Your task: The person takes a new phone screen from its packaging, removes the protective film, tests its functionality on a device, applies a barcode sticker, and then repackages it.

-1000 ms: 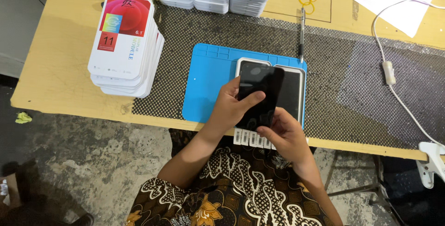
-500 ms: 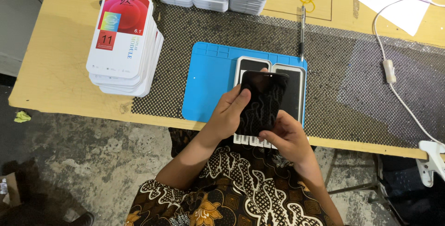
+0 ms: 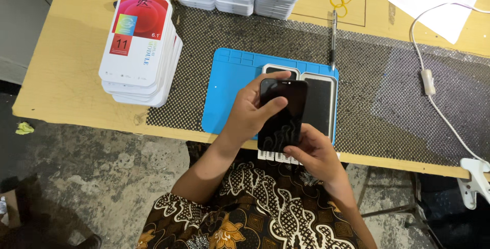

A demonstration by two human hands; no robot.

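Black screen panel (image 3: 282,113) clamped in left hand (image 3: 248,111) and right hand (image 3: 312,149); white red-topped boxes (image 3: 138,44) stacked left.

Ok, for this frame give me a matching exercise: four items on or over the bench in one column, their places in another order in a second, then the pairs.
Things:
1. black phone screen
2. pen
3. stack of white boxes
4. blue work mat

Places:
A. lying on the black mesh beyond the mat
B. on the bench's left part
C. held in both hands, left hand and right hand
D. under two flat screen panels

Pairs: 1-C, 2-A, 3-B, 4-D
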